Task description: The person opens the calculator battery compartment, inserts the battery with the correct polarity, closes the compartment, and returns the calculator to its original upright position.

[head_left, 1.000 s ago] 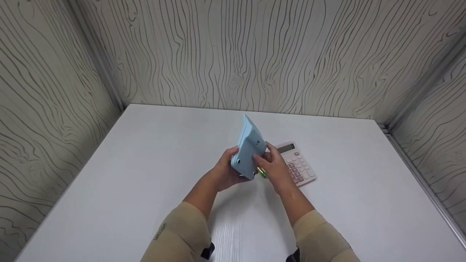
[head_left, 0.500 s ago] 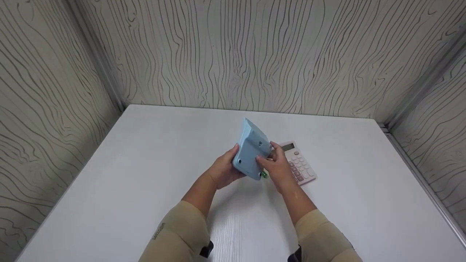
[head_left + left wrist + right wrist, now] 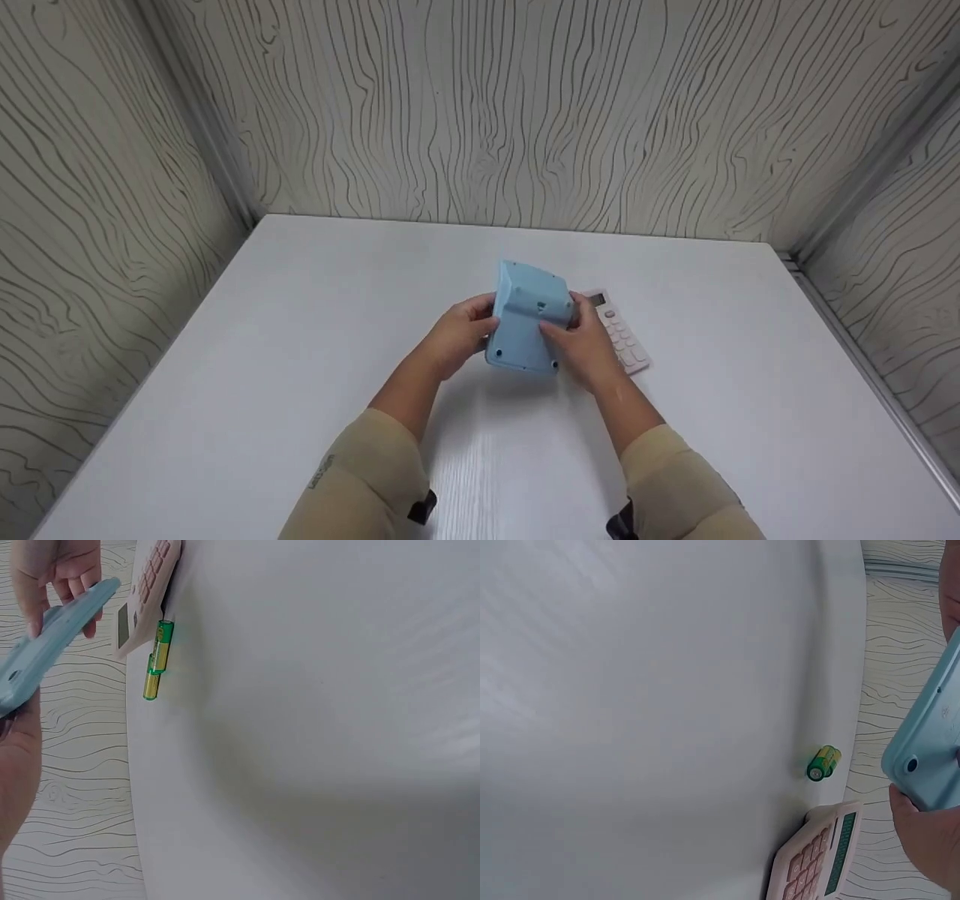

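Note:
A light blue calculator (image 3: 521,341) is held up over the table in both hands, its back with dark round feet and a raised upper part facing the head camera. My left hand (image 3: 455,339) grips its left edge, the thumb on the near side. On the right edge my right hand (image 3: 587,346) pinches it, thumb against the back and fingers behind. The keys side is turned away. In the left wrist view the calculator (image 3: 56,641) appears nearly edge-on between the two hands.
A pink calculator (image 3: 626,341) lies on the white table (image 3: 300,360), partly behind my right hand. Two green-and-yellow batteries (image 3: 162,646) lie beside it, hidden in the head view. Wood-patterned panels (image 3: 480,112) enclose the table's back and sides.
The blue calculator has turned from a steep slant so its back faces the head camera more fully, and its top has come lower. My right hand has shifted slightly right with it.

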Tool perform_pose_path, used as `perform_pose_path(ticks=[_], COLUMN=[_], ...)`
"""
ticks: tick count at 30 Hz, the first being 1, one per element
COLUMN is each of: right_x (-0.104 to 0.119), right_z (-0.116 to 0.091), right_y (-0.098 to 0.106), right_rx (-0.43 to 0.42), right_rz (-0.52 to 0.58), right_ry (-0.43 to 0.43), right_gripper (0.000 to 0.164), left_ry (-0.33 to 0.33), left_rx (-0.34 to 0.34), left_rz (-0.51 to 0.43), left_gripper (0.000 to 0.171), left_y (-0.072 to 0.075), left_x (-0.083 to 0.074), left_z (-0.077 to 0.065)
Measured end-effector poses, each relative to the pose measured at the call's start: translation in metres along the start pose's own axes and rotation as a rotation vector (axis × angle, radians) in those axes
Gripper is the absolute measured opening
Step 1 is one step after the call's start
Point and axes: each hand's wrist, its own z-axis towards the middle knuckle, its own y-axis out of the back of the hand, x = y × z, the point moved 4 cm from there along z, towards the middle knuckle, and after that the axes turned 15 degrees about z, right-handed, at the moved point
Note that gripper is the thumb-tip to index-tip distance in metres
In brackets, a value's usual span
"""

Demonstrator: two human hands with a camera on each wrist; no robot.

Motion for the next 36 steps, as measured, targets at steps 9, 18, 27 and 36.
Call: perform_pose_path(ticks=[9, 18, 27, 36], right_x=[-0.007, -0.016, -0.027, -0.034], right_z=[0.001, -0.005, -0.008, -0.016], right_y=[0.006, 0.001, -0.008, -0.013], right_rx=[0.009, 0.046, 0.068, 0.116], right_rz=[-0.112, -0.189, -0.264, -0.295], right_ry=[-0.028, -0.042, -0.089, -0.115], right_gripper=[0.057, 0.055, 0.058, 0.056], left_ry=[0.115, 0.243, 0.302, 0.317], left_rx=[-0.047, -0.089, -0.094, -0.069], left_rz=[0.068, 0.169, 0.266, 0.316], left_gripper=[0.048, 0.044, 0.045, 0.043], left_y=[0.005, 0.013, 0.017, 0.018], left_x=[0.008, 0.019, 0.034, 0.045], left_z=[0.001, -0.008, -0.017, -0.026])
